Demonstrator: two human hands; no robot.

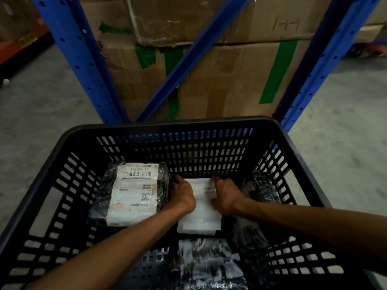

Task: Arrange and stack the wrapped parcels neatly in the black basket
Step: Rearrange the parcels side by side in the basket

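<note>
Blue steel racking occupies the twelve o'clock field: one perforated upright (79, 59) at eleven o'clock, a second upright (326, 65) at one o'clock, and a diagonal brace (194, 57) crossing between them. Behind the brace stand stacked cardboard cartons; the lower carton (230, 80) carries strips of green tape (278, 72), the upper carton (209, 15) has worn, split edges. Grey concrete floor (41, 105) extends at nine and three o'clock. An orange rack beam (18, 51) sits at ten o'clock. Further cartons (374, 19) at two o'clock, detail indistinct.
</note>
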